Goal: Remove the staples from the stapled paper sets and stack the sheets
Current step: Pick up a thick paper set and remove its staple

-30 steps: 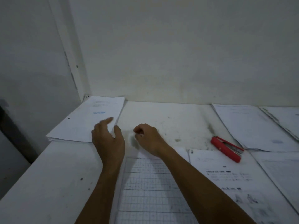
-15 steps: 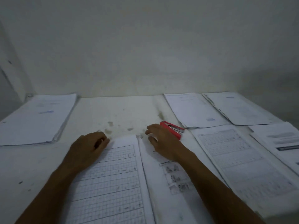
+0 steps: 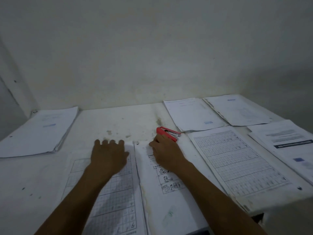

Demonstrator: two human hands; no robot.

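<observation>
My left hand lies flat, fingers spread, on the top of a grid sheet. Beside that sheet lies a worksheet with small drawings, with dark staple marks at its top left corner. My right hand rests on this worksheet. Its fingers curl over the near end of a red staple remover, which lies on the white table with its metal jaw pointing right.
A thick pile of sheets lies at the far left. Two paper sets lie against the back wall on the right. A grid set and printed sheets lie nearer. The table's right front edge is close.
The view swung right from the left pile. My left hand flattened on the grid sheet. My right hand moved right, away from the sheet's top, onto the red staple remover.
</observation>
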